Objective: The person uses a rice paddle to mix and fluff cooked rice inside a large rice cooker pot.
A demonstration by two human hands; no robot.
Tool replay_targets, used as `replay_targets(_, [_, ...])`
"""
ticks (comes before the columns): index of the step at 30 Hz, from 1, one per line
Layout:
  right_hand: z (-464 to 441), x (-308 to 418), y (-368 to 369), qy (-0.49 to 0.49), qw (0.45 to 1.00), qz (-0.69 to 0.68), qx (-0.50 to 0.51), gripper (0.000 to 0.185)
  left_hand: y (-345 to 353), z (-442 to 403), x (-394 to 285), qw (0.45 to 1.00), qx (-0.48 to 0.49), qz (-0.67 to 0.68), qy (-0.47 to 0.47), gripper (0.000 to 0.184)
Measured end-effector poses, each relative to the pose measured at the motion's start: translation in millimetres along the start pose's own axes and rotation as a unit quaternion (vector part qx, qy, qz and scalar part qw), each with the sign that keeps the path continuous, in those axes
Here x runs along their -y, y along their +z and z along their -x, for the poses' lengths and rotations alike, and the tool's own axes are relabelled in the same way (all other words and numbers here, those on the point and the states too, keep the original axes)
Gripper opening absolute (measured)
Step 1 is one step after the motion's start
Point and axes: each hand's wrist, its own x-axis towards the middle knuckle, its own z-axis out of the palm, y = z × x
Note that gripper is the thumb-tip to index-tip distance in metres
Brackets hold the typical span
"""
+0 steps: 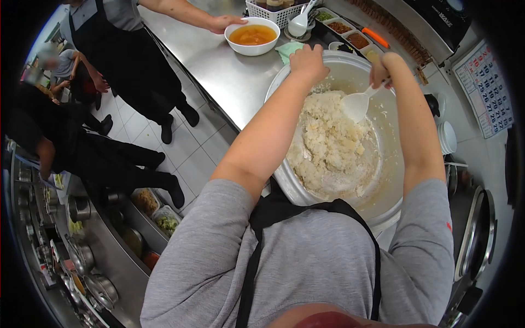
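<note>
A large, pale metal pot [389,128] stands in front of me with cooked white rice [333,136] heaped inside. My right hand [383,70] is closed around the handle of a white rice paddle [356,106], whose blade rests against the upper right of the heap. At the pot's far left rim is my left hand [309,64], its fingers curled over the edge. Rice grains stick to the pot's inner wall.
A co-worker's hand [227,23] touches a white bowl of orange-brown liquid [252,50] on the steel counter [219,76]. A green cloth [289,50], condiment containers [338,25] and an orange-handled tool [375,37] lie beyond the pot. Other people stand at left.
</note>
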Motion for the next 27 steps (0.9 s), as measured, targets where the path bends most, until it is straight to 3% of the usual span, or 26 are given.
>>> replay_targets(3, [-14, -59, 20, -0.034, 0.983, -0.139, 0.116, 0.035, 0, -1, -1, 1.000, 0.012, 0.016, -0.009, 0.062])
replay_targets(5, [-5, -87, 52, -0.023, 0.956, -0.262, 0.127, 0.031, 0, -4, -3, 0.999, 0.017, 0.025, -0.015, 0.062])
replay_targets(7, [7, -105, 87, -0.077, 0.929, -0.327, 0.155, 0.032, 0, -4, -3, 0.999, 0.016, 0.032, -0.024, 0.063])
replay_targets(9, [61, -84, 119, -0.103, 0.961, -0.251, 0.049, 0.037, 0, -5, -3, 0.999, 0.019, 0.027, -0.023, 0.063])
replay_targets(10, [80, -76, 128, -0.102, 0.962, -0.247, 0.049, 0.037, 0, -5, -2, 0.999, 0.022, 0.021, -0.023, 0.063])
replay_targets(12, [109, -69, 141, -0.206, 0.956, -0.144, -0.151, 0.040, 1, -5, -1, 0.999, 0.015, 0.028, -0.025, 0.063])
replay_targets(15, [127, -80, 108, -0.240, 0.944, -0.049, -0.222, 0.040, 2, -1, -2, 1.000, 0.010, 0.025, -0.010, 0.063])
replay_targets(17, [121, -63, 85, -0.152, 0.953, -0.017, -0.262, 0.038, -1, -1, -3, 1.000, 0.003, 0.020, -0.005, 0.063])
replay_targets(21, [20, -22, 97, -0.153, 0.961, 0.000, -0.232, 0.038, 2, 0, -1, 1.000, -0.007, 0.004, -0.004, 0.062])
replay_targets(23, [39, 6, 105, -0.148, 0.961, 0.038, -0.229, 0.035, -1, -3, 2, 1.000, -0.015, 0.000, -0.006, 0.061])
replay_targets(25, [46, 24, 133, -0.083, 0.979, 0.134, -0.130, 0.030, 2, -3, 3, 1.000, -0.013, 0.017, -0.016, 0.060])
replay_targets(27, [85, 36, 154, -0.102, 0.976, 0.158, -0.111, 0.031, 3, -4, 1, 1.000, -0.014, 0.013, -0.011, 0.060])
